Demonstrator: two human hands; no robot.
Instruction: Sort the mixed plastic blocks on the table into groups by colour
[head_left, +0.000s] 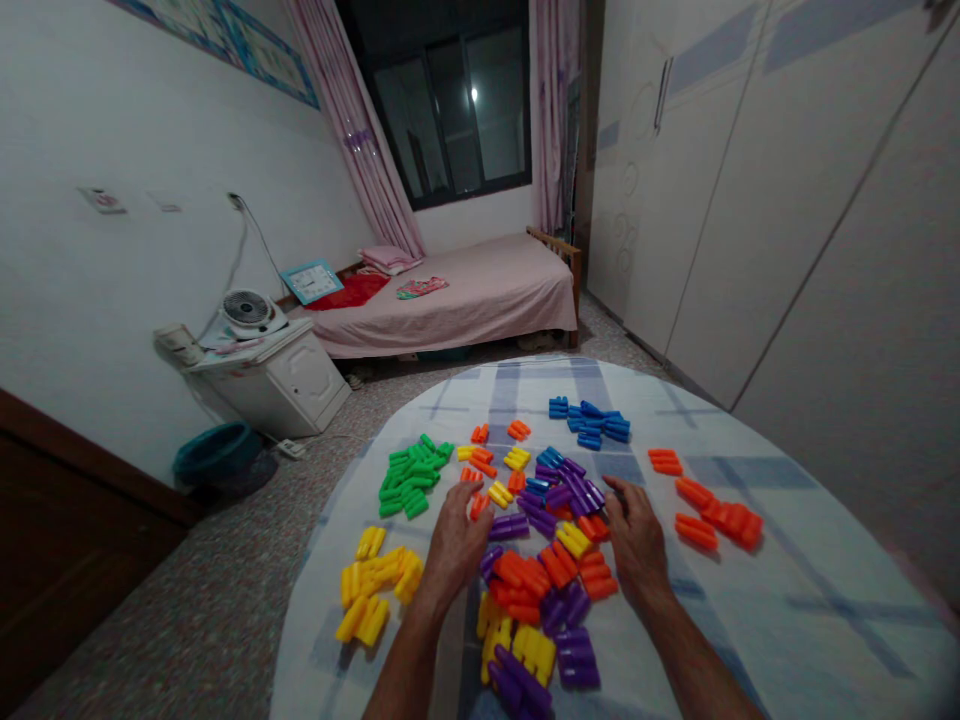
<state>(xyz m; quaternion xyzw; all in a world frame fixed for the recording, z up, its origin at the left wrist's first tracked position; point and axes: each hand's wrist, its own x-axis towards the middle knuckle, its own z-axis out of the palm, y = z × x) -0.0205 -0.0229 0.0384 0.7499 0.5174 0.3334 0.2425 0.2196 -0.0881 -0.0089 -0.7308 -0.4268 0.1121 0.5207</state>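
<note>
My left hand (459,532) is over the left side of a mixed pile, its fingers apart beside a small orange block (478,507). Whether it touches that block I cannot tell. At the pile's right side is my right hand (636,535), fingers bent and apart, close to the ends of purple blocks (577,490). Nothing shows held in it. Between the hands lie plastic tube-shaped blocks: yellow blocks (574,540), orange blocks (521,580) and a few blue blocks (550,457). Nearer me are more yellow blocks (534,652) and purple blocks (576,658).
Single-colour groups ring the pile: green blocks (411,477), yellow blocks (379,580), blue blocks (600,422) and orange blocks (724,515). They lie on a round table with a checked cloth (810,600). Beyond stand a bed (480,285), a white cabinet (277,385) and a wardrobe (705,200).
</note>
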